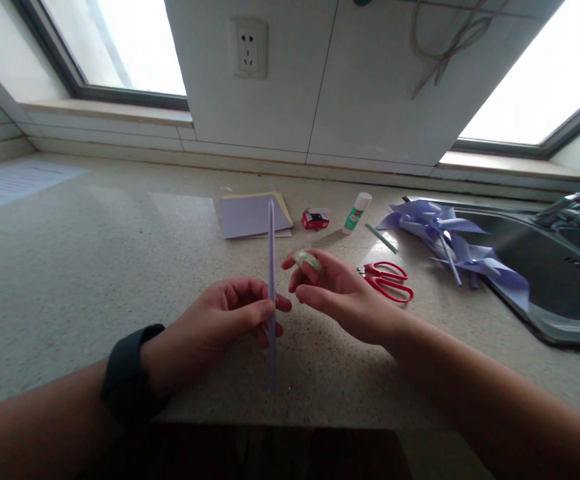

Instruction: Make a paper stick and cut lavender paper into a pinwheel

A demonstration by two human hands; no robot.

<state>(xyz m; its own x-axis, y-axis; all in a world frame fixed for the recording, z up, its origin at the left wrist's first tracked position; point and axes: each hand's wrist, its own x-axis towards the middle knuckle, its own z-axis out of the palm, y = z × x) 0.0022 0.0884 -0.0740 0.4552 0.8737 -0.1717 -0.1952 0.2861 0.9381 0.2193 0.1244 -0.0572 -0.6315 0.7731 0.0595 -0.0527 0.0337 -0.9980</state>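
My left hand (237, 310), with a dark watch on its wrist, pinches a sheet of lavender paper (271, 253) between thumb and fingers. The paper stands upright, almost edge-on to me, and looks folded. Just to its right, my right hand (335, 287) hovers with fingers loosely curled and apart, not gripping anything. A pale, greenish, shiny band (309, 262) sits around one of its fingers; I cannot tell whether it is tape or a dressing. Red-handled scissors (387, 280) lie on the counter beyond the right wrist, their blades mostly hidden by the hand.
Behind the hands lie stacked paper sheets (247, 217), a small red box (315, 219), a standing glue stick (357, 213) and a thin green stick (382, 238). Lavender paper pinwheels (440, 230) overlap the edge of the metal sink (545, 327). A printed sheet (15, 183) lies far left.
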